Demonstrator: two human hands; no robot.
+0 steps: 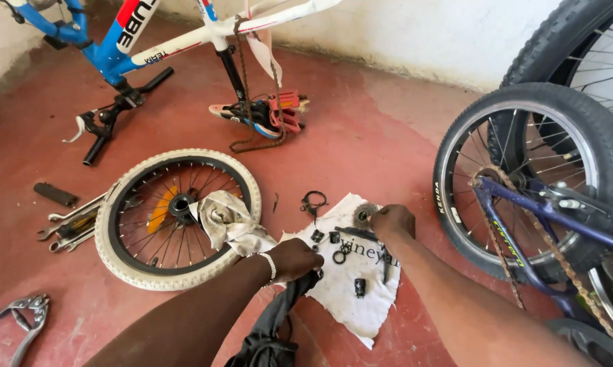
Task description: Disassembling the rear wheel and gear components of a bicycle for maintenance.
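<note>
Head view showed two bare hands working over a white cloth [361, 302] spread on a red floor [361, 143]. The left hand [294, 259], wearing a beaded bracelet, was closed around the top of a black inner tube [272, 333] that hung down toward the viewer. The right hand [392, 221] was curled over a toothed sprocket [365, 215] at the cloth's upper edge; whether the fingers actually gripped it could not be told. Small black parts and a ring [339, 257] lay scattered on the cloth between the hands. A white-tyred wheel [177, 219] lay flat to the left with a grey rag [228, 219] draped over it, spanners [72, 224] just beside it, and pliers [21, 316] nearer the viewer. A purple bicycle's rear wheel [530, 177] stood at right.
</note>
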